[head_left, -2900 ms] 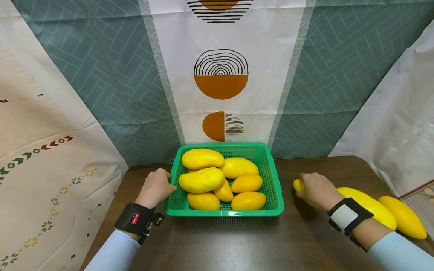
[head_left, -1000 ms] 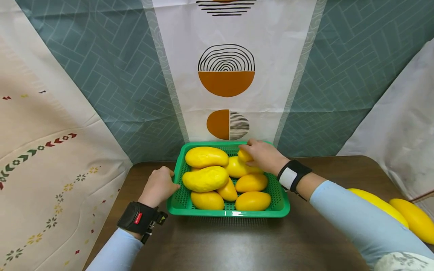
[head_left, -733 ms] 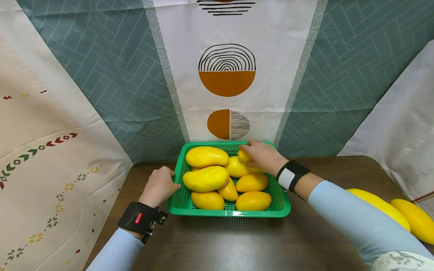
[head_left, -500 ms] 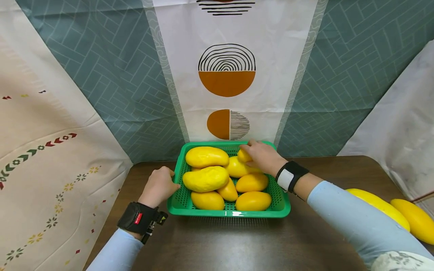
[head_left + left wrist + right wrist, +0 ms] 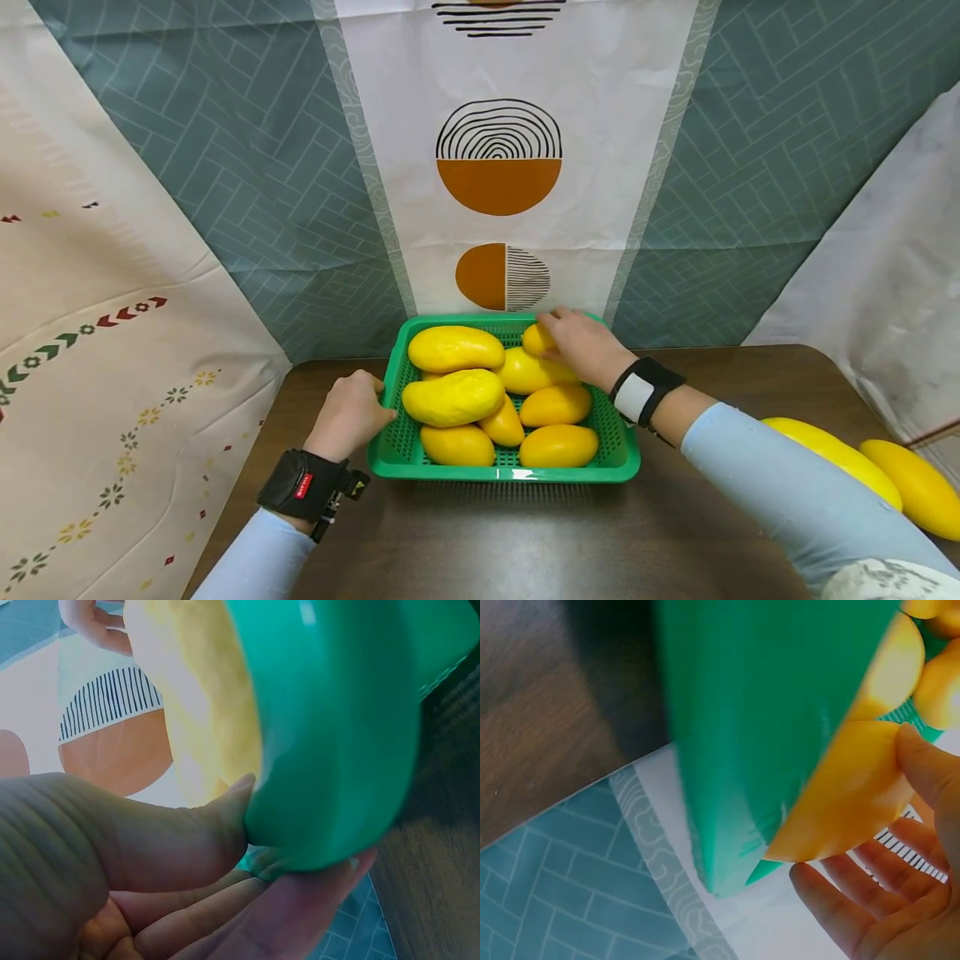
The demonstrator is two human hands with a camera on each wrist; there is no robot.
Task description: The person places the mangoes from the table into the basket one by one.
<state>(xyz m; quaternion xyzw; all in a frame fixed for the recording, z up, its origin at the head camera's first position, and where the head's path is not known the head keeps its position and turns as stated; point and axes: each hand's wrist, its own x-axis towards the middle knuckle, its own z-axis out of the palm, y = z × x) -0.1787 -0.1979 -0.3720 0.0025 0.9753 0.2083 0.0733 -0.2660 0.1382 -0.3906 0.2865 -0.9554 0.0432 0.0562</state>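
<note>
A green plastic basket (image 5: 495,473) stands on the table against the patterned cloth, filled with several yellow and orange mangoes (image 5: 558,446). My left hand (image 5: 348,417) pinches its left rim, thumb inside and fingers outside, as the left wrist view shows of the basket wall (image 5: 337,735). At the back right corner, my right hand (image 5: 588,346) holds an orange mango (image 5: 536,340) that lies on a larger yellow one (image 5: 528,372). In the right wrist view the thumb touches one side of this mango (image 5: 847,795) and fingertips meet its lower edge.
A long yellow mango (image 5: 836,458) and an orange mango (image 5: 915,487) lie on the right of the dark wooden table (image 5: 525,542), beside my right forearm. Patterned cloths hang behind the table and along both sides.
Earlier, my right hand gripped a mango on the table to the right; it carried it into the basket. Since half a second ago its fingers have slid slightly back, baring more mango. Left hand stays.
</note>
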